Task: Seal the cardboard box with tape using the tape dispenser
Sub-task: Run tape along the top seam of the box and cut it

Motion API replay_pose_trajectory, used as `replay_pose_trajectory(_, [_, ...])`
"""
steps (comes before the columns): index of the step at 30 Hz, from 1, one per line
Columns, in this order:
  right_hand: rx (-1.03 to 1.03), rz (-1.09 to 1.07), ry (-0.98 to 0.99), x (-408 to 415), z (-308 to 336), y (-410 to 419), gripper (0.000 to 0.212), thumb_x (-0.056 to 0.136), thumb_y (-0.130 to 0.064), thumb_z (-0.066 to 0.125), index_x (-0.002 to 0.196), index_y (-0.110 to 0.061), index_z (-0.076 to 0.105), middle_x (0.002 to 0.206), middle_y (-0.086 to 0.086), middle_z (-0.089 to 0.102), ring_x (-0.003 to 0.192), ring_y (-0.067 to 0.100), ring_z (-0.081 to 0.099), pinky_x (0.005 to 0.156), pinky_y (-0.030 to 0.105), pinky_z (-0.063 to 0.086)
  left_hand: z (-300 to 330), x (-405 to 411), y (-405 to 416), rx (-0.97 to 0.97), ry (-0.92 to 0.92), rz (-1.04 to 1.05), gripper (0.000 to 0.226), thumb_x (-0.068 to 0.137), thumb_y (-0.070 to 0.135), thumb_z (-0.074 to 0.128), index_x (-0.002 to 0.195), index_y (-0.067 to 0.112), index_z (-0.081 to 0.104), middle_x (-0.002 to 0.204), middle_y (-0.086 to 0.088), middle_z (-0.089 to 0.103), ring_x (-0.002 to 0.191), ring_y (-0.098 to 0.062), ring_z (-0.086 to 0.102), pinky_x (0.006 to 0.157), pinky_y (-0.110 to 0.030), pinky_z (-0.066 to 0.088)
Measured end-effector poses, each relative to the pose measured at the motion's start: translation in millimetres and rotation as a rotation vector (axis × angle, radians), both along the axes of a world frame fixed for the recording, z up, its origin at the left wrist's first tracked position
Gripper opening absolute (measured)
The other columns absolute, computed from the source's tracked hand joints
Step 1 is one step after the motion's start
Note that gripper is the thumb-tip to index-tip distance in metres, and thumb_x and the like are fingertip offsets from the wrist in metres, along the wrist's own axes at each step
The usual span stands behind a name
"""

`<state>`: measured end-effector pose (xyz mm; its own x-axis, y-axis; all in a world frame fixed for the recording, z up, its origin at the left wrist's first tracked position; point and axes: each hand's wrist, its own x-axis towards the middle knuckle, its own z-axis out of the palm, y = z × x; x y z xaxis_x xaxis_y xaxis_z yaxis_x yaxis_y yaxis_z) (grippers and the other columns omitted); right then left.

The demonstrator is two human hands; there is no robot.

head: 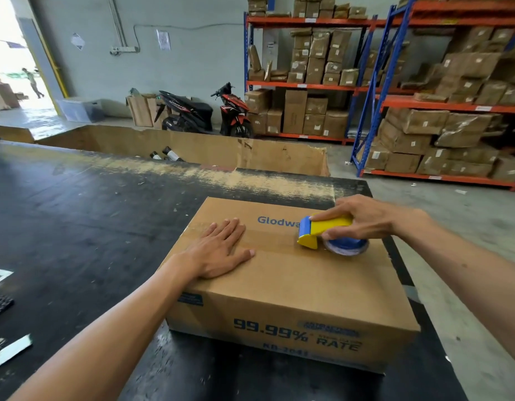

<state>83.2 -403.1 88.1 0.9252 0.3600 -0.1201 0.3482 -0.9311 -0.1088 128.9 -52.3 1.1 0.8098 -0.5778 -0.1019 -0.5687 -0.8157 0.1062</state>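
Left hand lies flat, fingers spread, on the cardboard box; right hand grips the tape dispenser pressed on the box top's right side.

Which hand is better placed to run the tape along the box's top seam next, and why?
The right hand: it already grips the tape dispenser on the cardboard box seam. The left hand lies flat, steadying the top.

Warehouse, tall steel racks stacked with wrapped cartons, parked scooters, black packing table
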Motion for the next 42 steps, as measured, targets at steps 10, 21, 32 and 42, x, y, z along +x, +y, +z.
replay_pose_trajectory(10, [-0.011,0.009,-0.128,-5,-8,10,0.053,0.079,-0.079,0.037,0.13,-0.064,0.042,0.094,-0.006,0.05,0.086,0.014,0.05,0.074,0.033,0.041,8,-23,-90,-0.048,-0.02,-0.111,0.112,0.078,0.091,0.021,0.156,0.019,-0.012,0.163,-0.006,-0.02,0.15,-0.02,-0.019,0.123,-0.043,-0.009])
replay_pose_trajectory(21, [0.056,-0.041,-0.113,-11,-5,6,0.059,0.076,-0.081,0.05,0.132,-0.062,0.047,0.089,-0.008,0.05,0.079,0.01,0.048,0.067,0.03,0.036,-7,-17,-98,-0.046,0.047,-0.122,0.115,0.074,0.094,0.018,0.157,0.02,-0.01,0.164,-0.001,-0.017,0.15,-0.014,-0.018,0.123,-0.043,-0.007])
replay_pose_trajectory(32, [0.195,-0.245,-0.016,-61,0,-49,0.05,0.072,-0.076,0.062,0.12,-0.072,0.048,0.116,-0.005,0.051,0.104,0.019,0.05,0.081,0.037,0.041,-4,-17,-95,-0.025,0.042,-0.137,0.114,0.073,0.095,0.017,0.157,0.023,-0.011,0.164,0.001,-0.017,0.15,-0.012,-0.016,0.123,-0.041,-0.006])
replay_pose_trajectory(42, [0.123,-0.164,-0.096,-47,1,-13,0.063,0.07,-0.086,0.051,0.129,-0.064,0.051,0.088,-0.016,0.047,0.08,0.005,0.046,0.067,0.027,0.031,0,0,-55,0.035,0.004,-0.197,0.105,0.078,0.092,0.017,0.154,0.028,-0.016,0.163,0.006,-0.02,0.147,-0.006,-0.019,0.122,-0.033,-0.009])
